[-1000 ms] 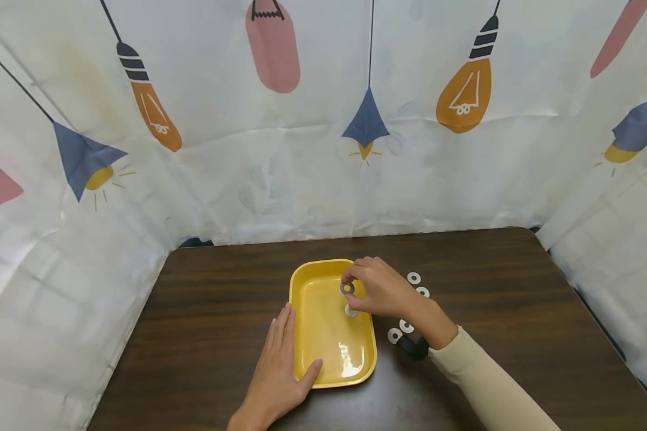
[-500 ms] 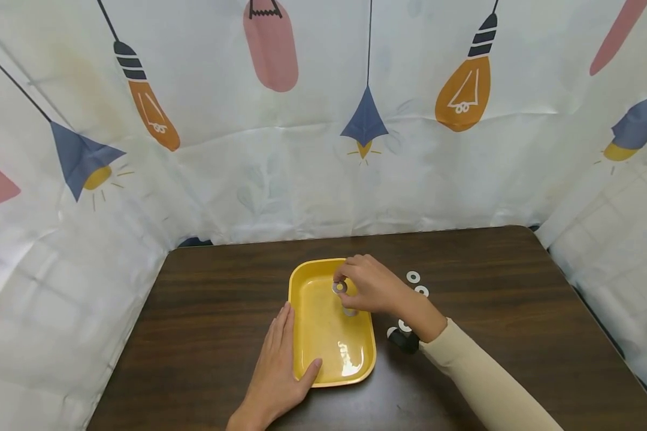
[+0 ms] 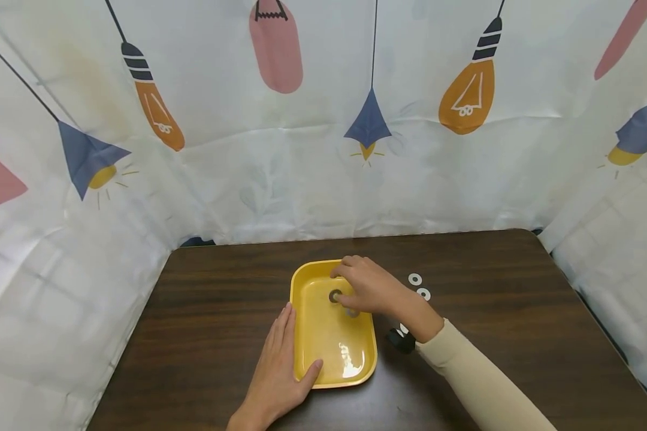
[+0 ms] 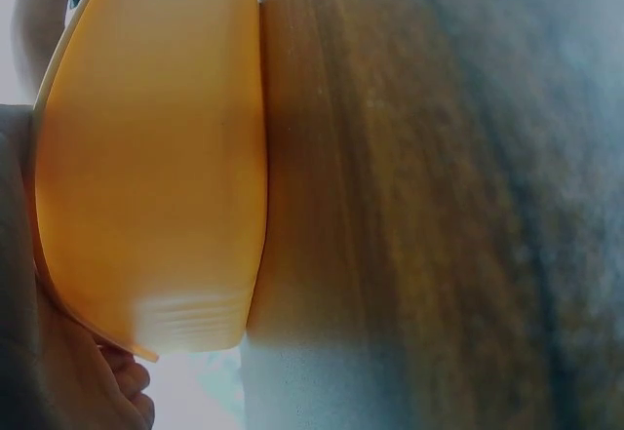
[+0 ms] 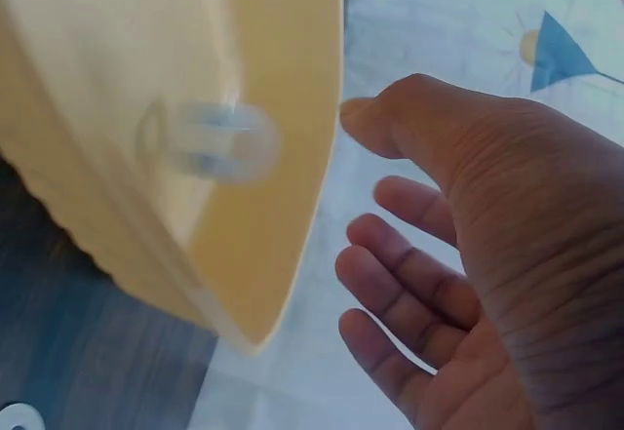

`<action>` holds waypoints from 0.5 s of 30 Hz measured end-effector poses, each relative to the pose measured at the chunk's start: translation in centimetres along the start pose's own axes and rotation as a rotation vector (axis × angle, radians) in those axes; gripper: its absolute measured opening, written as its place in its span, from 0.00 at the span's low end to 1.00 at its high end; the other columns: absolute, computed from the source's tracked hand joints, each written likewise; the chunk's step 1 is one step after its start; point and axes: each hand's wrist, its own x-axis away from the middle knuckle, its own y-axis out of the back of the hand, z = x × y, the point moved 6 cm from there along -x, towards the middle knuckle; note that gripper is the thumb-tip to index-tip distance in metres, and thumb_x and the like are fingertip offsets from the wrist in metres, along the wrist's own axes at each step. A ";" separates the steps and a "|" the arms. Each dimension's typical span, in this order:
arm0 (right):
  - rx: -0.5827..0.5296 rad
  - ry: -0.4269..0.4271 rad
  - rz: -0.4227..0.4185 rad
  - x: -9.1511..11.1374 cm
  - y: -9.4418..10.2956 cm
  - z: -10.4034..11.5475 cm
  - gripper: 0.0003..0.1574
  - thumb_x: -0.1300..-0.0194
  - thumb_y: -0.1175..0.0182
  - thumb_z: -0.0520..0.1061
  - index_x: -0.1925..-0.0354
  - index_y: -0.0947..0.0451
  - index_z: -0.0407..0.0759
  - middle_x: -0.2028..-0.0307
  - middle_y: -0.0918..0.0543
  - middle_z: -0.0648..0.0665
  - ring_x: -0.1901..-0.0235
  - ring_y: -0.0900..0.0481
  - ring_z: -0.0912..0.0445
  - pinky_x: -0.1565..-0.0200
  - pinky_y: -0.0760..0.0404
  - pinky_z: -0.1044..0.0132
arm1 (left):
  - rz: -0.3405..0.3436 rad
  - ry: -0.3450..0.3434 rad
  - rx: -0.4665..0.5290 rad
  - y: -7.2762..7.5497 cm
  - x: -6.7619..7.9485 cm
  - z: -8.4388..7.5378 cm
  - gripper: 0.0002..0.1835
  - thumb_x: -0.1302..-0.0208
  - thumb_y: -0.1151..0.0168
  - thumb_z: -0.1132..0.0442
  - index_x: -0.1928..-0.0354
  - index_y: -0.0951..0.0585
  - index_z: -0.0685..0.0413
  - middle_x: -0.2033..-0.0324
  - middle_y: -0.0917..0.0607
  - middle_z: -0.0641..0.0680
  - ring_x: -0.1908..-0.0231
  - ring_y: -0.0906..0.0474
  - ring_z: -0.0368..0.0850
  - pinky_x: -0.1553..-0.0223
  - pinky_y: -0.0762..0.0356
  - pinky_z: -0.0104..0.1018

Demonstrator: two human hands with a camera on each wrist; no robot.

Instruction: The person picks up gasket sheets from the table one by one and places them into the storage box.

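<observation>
My left hand (image 3: 280, 365) lies along the left side of the yellow tray (image 3: 323, 341), its fingers straight against the outer wall and its thumb over the near left corner. Over the tray's far right part is my right hand (image 3: 374, 287), thumb and fingers spread apart. A flat ring-shaped washer (image 3: 335, 296) shows just beyond the thumb tip, looking dark; the right wrist view has a blurred round shape (image 5: 224, 142) inside the tray, away from the fingers. Another washer (image 3: 351, 312) lies in the tray, partly covered by the right hand.
On the dark wooden table (image 3: 221, 299), right of the tray, lie a washer (image 3: 415, 279) and another washer (image 3: 423, 294), with more near the black wrist strap (image 3: 401, 341). A white printed curtain (image 3: 313, 191) hangs behind the table.
The right hand has moved slightly left over the tray, and its thumb and fingers have parted. The washer it pinched is now loose and a little lower. The left hand stays in place.
</observation>
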 end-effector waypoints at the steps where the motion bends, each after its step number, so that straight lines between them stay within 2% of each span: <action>1: -0.011 -0.012 -0.002 0.2 0.0 -0.2 0.24 0.31 0.30 0.50 0.40 0.16 0.42 0.46 0.15 0.41 0.51 0.18 0.47 0.43 0.16 0.50 | -0.001 -0.002 -0.001 0.0 0.0 0.0 0.58 0.41 0.27 0.44 0.17 0.45 0.64 0.16 0.45 0.60 0.19 0.41 0.59 0.21 0.78 0.18; 7: -0.003 -0.009 -0.077 1.7 0.3 -1.4 0.25 0.32 0.28 0.49 0.40 0.17 0.43 0.48 0.14 0.41 0.58 0.19 0.52 0.52 0.16 0.55 | -0.007 -0.014 -0.005 0.1 0.0 0.0 0.59 0.41 0.27 0.44 0.17 0.46 0.64 0.16 0.45 0.60 0.19 0.42 0.58 0.20 0.77 0.19; 15: -0.032 -0.063 -0.150 4.4 1.1 -2.9 0.25 0.34 0.26 0.47 0.41 0.16 0.43 0.46 0.15 0.43 0.51 0.16 0.49 0.46 0.13 0.50 | -0.024 -0.027 -0.010 0.0 0.0 -0.1 0.58 0.41 0.27 0.44 0.18 0.45 0.65 0.16 0.44 0.61 0.19 0.41 0.58 0.19 0.75 0.20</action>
